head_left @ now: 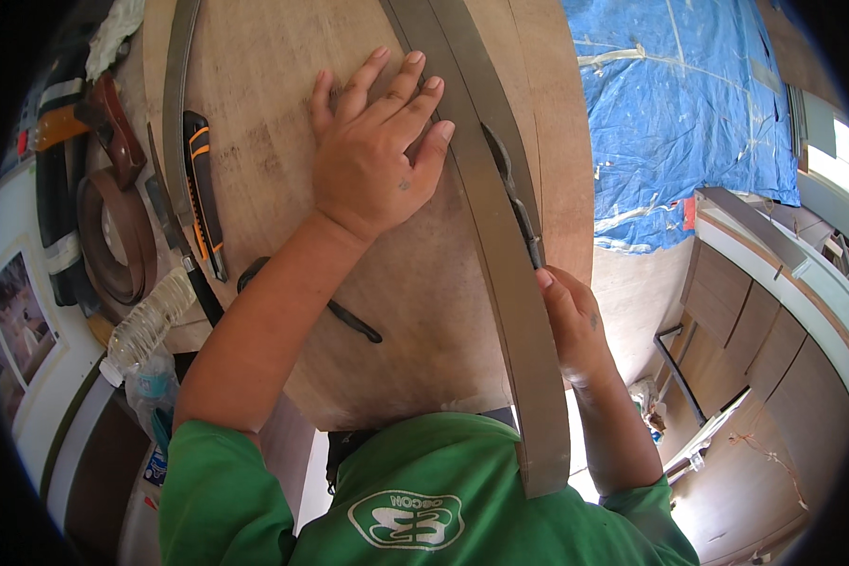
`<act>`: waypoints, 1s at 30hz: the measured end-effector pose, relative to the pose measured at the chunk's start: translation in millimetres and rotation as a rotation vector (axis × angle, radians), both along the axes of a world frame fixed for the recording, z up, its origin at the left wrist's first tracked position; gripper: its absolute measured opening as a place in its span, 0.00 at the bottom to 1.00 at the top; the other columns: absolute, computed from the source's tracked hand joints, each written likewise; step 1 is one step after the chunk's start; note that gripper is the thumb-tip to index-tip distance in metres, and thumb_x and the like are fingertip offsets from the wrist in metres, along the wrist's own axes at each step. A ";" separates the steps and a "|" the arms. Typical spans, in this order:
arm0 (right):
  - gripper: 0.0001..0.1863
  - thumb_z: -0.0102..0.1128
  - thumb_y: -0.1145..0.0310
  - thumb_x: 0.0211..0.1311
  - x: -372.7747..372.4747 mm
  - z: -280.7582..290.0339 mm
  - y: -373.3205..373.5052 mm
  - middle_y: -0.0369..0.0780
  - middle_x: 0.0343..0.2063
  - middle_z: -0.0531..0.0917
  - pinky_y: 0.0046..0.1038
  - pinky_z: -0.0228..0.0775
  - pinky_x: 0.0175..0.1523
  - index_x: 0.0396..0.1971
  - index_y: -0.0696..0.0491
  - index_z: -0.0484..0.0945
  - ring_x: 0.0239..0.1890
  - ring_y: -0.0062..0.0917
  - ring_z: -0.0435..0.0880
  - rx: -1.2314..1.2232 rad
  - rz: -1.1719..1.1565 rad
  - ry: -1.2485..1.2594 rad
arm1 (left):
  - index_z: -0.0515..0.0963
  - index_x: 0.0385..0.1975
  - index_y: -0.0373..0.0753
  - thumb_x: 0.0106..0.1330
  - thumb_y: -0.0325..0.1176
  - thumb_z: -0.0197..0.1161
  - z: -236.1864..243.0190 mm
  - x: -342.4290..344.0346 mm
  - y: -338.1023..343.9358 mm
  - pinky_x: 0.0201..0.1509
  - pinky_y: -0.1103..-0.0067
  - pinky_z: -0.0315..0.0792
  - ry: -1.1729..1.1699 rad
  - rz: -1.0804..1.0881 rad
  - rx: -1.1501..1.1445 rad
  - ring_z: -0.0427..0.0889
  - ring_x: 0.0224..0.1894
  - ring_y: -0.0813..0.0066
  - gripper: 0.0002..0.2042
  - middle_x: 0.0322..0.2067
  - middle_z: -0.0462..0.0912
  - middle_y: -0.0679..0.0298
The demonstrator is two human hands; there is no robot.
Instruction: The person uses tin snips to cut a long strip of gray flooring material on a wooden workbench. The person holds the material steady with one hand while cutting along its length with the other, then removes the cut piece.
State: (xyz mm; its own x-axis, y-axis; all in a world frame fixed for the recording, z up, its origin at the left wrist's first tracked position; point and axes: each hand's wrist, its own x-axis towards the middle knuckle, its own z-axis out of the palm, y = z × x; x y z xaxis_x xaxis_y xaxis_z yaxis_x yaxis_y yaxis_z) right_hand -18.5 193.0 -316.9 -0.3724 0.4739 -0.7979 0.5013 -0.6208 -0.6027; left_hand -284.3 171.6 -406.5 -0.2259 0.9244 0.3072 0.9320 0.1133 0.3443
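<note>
Head view: brown strip [517,283] runs between left hand [373,170] and right hand [575,325]

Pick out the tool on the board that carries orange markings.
The black utility knife, left of the left hand; the dark tool partly hidden by the left forearm shows no orange.

One head view, left fisheye of a worn pair. Looks down from above left hand [375,170] and right hand [575,325], close in, both near mid-frame; wearer's shirt [472,505] on their body side, board [420,302] under left hand, blue sheet [674,104] beyond right.
</note>
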 end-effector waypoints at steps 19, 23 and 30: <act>0.28 0.53 0.48 0.82 -0.5 -4.5 6.0 0.39 0.30 0.83 0.27 0.74 0.40 0.39 0.62 0.82 0.34 0.22 0.81 0.053 0.063 -0.031 | 0.90 0.53 0.46 0.69 0.43 0.69 -3.5 -0.3 0.7 0.81 0.45 0.48 -0.018 0.016 0.026 0.74 0.73 0.61 0.16 0.63 0.86 0.64; 0.29 0.54 0.47 0.82 5.1 -11.2 2.3 0.39 0.29 0.83 0.27 0.72 0.41 0.36 0.62 0.82 0.35 0.20 0.80 0.091 0.064 -0.046 | 0.90 0.53 0.46 0.69 0.43 0.68 -3.7 0.1 1.3 0.81 0.45 0.47 -0.025 0.017 0.029 0.73 0.73 0.60 0.16 0.63 0.86 0.64; 0.27 0.53 0.49 0.82 -9.1 -1.8 9.8 0.39 0.28 0.83 0.27 0.74 0.37 0.40 0.62 0.82 0.31 0.23 0.82 0.038 0.018 -0.013 | 0.90 0.53 0.46 0.69 0.43 0.68 -3.2 0.2 0.6 0.81 0.44 0.47 -0.028 0.015 0.025 0.73 0.73 0.60 0.16 0.64 0.86 0.64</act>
